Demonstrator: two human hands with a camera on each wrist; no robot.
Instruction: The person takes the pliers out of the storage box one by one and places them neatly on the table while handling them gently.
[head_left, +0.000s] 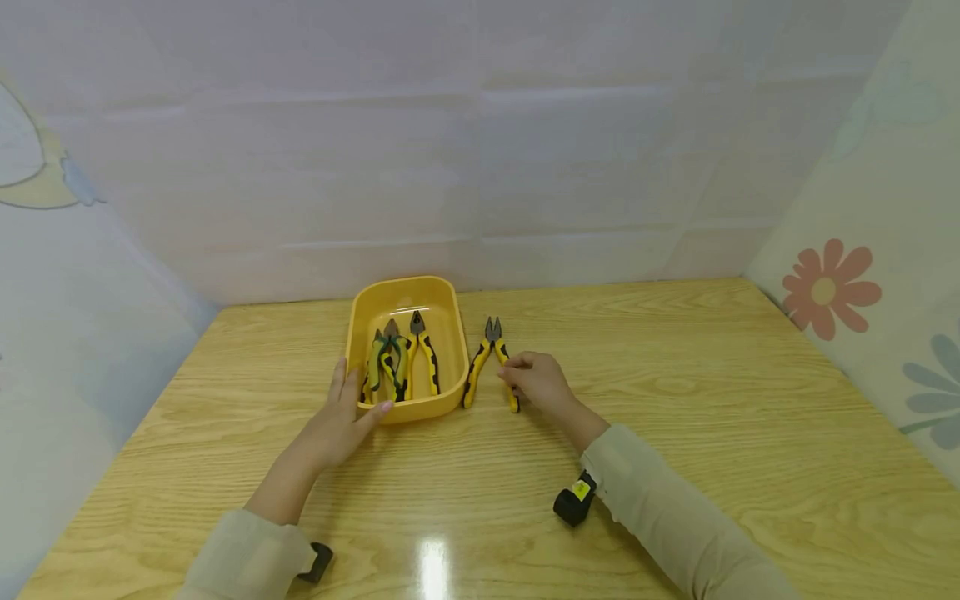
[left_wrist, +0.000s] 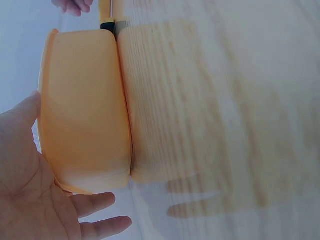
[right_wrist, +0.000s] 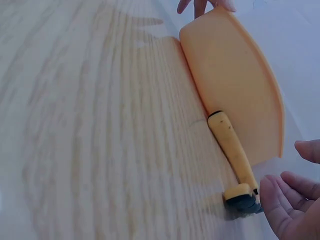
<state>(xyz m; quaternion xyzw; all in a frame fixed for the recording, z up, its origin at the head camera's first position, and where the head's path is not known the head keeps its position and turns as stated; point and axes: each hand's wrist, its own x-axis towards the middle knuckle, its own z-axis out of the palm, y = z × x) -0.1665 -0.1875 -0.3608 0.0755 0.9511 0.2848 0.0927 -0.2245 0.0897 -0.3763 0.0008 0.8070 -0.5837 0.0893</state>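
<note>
Yellow-and-black metal-headed pliers (head_left: 493, 334) lie near the head view's centre on the wood-grain table (head_left: 637, 350), handles splayed, just right of a yellow plastic tray (head_left: 420, 409) holding more pliers (head_left: 417, 324). In the left wrist view, the left hand (left_wrist: 30, 185), fingers loosely extended, touches the tray at left, probably steadying it. In the right wrist view, the right hand (right_wrist: 297, 217), lower right, has thumb and fingers parted, its grip seemingly empty beside the splayed pliers; contact is unclear.

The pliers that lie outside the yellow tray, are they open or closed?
Open: the pliers lie beside the tray with their jaw tips parted and handles spread wide.
</note>
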